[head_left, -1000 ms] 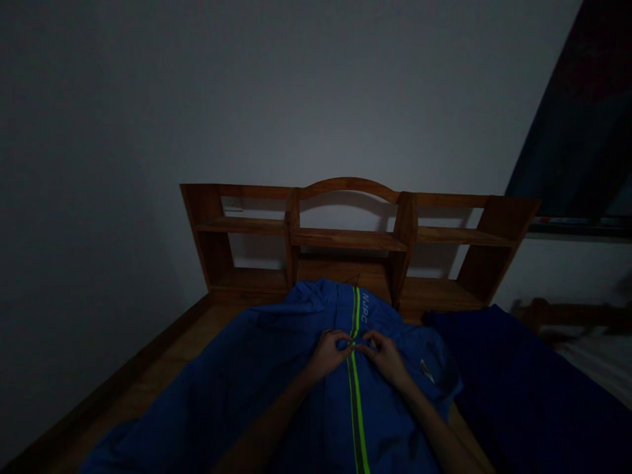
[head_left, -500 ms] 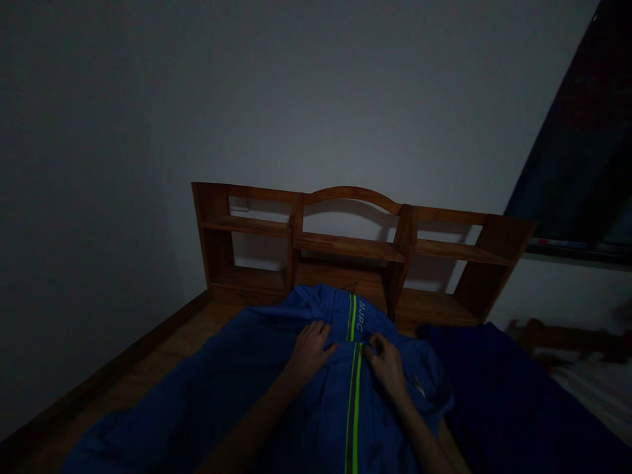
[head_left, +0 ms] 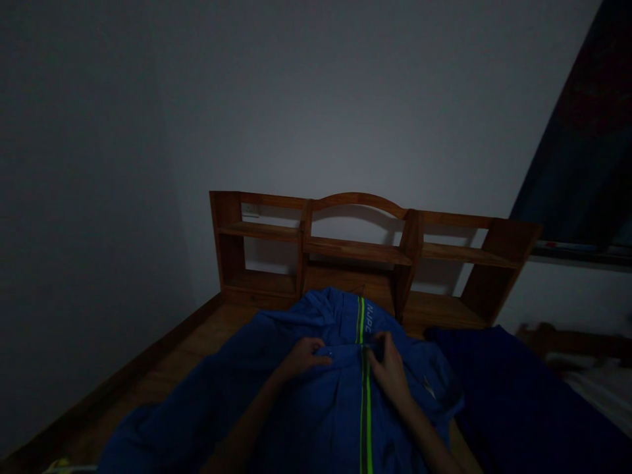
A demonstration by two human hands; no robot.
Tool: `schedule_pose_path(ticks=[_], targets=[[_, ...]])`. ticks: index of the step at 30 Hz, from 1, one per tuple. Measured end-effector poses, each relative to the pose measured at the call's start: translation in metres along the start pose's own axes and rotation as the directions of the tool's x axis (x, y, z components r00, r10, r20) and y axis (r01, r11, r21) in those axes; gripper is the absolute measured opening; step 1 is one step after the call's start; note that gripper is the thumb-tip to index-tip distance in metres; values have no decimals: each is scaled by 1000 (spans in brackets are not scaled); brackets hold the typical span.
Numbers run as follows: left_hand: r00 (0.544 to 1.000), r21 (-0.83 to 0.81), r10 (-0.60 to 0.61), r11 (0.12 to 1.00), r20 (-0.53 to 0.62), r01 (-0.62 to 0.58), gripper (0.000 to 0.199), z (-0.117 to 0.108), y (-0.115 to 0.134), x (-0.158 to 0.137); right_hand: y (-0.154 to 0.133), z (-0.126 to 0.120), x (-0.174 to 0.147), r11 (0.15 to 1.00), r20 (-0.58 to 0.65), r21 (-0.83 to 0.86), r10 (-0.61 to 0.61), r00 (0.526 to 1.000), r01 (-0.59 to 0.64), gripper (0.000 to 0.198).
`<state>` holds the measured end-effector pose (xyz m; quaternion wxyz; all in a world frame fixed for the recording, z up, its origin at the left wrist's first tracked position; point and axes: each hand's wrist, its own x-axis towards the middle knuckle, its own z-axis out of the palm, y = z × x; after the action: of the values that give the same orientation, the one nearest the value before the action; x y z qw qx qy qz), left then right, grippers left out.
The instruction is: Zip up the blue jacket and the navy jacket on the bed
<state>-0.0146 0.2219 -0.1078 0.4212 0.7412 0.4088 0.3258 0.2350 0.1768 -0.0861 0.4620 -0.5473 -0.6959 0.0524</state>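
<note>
Jacket lies flat on the wooden bed, left hand pressing its chest taut while right hand pinches the zip

The scene is very dim and underexposed, with heavy dark falloff toward the corners and left edge. Weak, cool light spreads across the wall and brightens behind the headboard, whose shelves cast soft shadows. Only the green stripe stands out sharply. The lower right edge is smeared with blur. Straight lines bow near the borders.
</note>
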Motion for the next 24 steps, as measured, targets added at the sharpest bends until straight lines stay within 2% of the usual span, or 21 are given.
schedule_pose_path(ticks=[4,6,9,11,15,20,24], targets=[[999,-13,-6,1000,-54,5,36,-1,1,0,-36,12,7,979,161,-52,-189,969,199,30],[994,-5,9,1000,-110,-9,32,1,3,-1,-48,22,6,969,233,-65,-216,948,237,27],[980,-44,38,998,-197,-48,29,3,6,-3,-51,36,-1,976,233,-75,-180,956,202,22],[979,-71,29,997,-202,-44,29,4,8,-3,-44,41,-6,985,243,-44,-150,958,166,16],[992,-54,29,998,-124,-36,31,5,10,-1,-32,44,-10,995,316,48,-102,943,92,10],[999,-37,29,999,-21,-30,35,-1,10,-1,-30,43,-7,994,293,104,-74,953,45,14],[998,-37,61,998,13,-60,36,-3,7,-2,-30,41,-7,991,285,128,-67,956,32,16]])
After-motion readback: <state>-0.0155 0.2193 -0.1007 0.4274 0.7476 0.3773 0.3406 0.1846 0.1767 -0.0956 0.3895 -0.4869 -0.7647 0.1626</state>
